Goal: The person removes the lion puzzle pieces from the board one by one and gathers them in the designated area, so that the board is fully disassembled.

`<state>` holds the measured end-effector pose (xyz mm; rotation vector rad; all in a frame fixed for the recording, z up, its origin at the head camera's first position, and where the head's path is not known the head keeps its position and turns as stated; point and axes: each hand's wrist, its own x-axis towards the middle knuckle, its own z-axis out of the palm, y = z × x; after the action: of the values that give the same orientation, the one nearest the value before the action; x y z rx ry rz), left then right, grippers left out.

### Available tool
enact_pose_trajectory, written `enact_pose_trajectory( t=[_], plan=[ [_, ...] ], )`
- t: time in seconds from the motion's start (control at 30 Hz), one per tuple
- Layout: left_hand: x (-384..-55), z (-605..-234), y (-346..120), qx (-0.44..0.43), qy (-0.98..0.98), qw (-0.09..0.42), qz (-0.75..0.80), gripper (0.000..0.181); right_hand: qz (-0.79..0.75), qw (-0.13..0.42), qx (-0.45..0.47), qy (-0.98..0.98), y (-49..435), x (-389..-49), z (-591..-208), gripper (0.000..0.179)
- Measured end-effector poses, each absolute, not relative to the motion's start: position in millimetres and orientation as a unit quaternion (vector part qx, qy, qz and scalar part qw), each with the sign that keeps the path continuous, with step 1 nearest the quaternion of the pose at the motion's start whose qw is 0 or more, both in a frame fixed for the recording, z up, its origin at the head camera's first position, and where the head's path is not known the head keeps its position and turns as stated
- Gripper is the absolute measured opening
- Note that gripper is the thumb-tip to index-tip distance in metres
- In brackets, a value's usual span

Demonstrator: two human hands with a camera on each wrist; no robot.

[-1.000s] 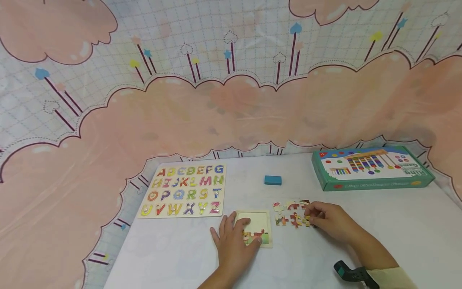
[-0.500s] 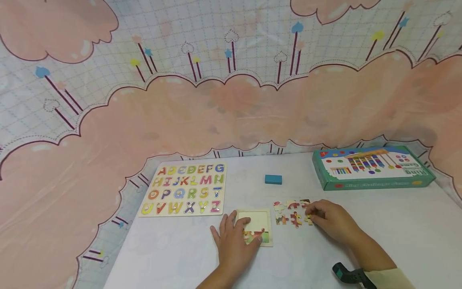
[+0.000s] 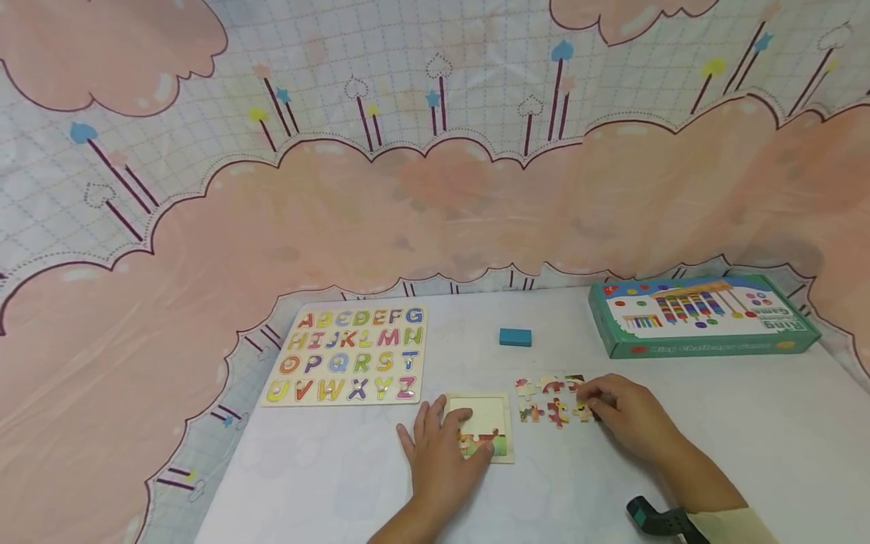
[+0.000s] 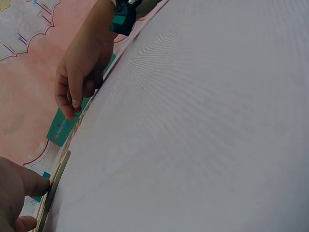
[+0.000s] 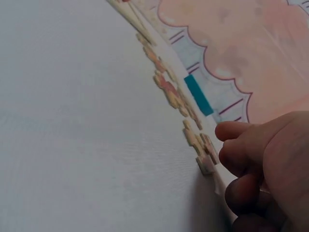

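My left hand (image 3: pixel 445 453) rests with spread fingers on a small square wooden puzzle tray (image 3: pixel 508 431). Picture pieces fill the tray's lower part; its upper part shows bare wood, and the hand covers the left side. In the left wrist view, fingertips press on the tray's edge (image 4: pixel 54 186). Right of the tray lie several loose jigsaw pieces (image 3: pixel 557 414) in two rough rows. My right hand (image 3: pixel 628 412) is at their right end, fingers loosely bent, fingertips beside the last pieces (image 5: pixel 206 164). Nothing shows between its fingers in the right wrist view.
An alphabet board (image 3: pixel 350 359) with colourful letters lies at the left. A blue block (image 3: pixel 515 338) sits behind the pieces, and a green game box (image 3: pixel 703 317) stands at the back right. A patterned cloth (image 3: pixel 435 204) hangs behind the white table.
My right hand has shifted slightly right along the loose pieces, showing more of the end ones. The left hand has stayed on the tray.
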<state>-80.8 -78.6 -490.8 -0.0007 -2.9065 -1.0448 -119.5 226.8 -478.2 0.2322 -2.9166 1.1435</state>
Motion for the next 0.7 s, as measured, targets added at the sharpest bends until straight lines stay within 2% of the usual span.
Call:
enact_pose_trajectory(
  t=[0.3, 0.7],
  plan=[
    [-81.7, -493.2, -80.4, -0.002, -0.943, 0.037, -0.331, 0.051, 0.43, -0.049, 0.053, -0.9, 227.1, -117.7, -471.0, 0.018],
    [-80.4, -491.9, -81.3, -0.011, -0.945, 0.02, -0.327, 0.058, 0.447, -0.059, 0.053, -0.891, 223.6, -113.2, -471.0, 0.019]
  ],
)
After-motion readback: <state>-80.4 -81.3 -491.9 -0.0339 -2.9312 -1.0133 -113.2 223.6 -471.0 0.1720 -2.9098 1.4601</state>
